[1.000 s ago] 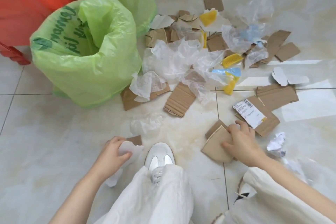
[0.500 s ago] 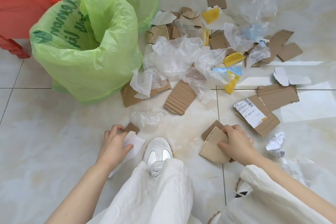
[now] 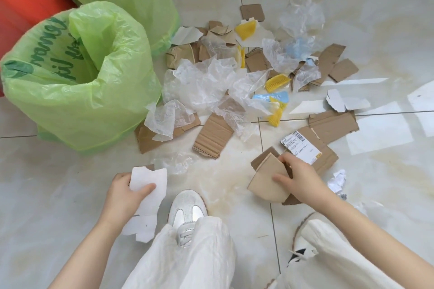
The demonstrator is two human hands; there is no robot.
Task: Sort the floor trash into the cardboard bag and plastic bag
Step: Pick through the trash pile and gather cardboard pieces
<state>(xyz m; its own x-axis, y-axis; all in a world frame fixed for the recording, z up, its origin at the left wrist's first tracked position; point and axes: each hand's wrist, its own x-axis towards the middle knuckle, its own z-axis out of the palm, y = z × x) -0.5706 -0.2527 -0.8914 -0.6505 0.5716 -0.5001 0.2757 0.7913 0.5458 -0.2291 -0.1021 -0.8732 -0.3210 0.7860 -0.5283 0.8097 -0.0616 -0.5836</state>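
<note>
Left hand [image 3: 125,195] grips a white card scrap [image 3: 150,192], lifted off the floor [image 3: 47,195], apparently. Right hand [image 3: 298,179] pinches a tan cardboard piece [image 3: 265,180] near the labelled cardboard [image 3: 312,152]. 2 green bags [image 3: 77,101] stand open, far left. Mixed trash pile [image 3: 225,87] lies beside them.

Bright daylight glares off the glossy floor tiles [image 3: 387,110]; edges bend, wide-angle.
</note>
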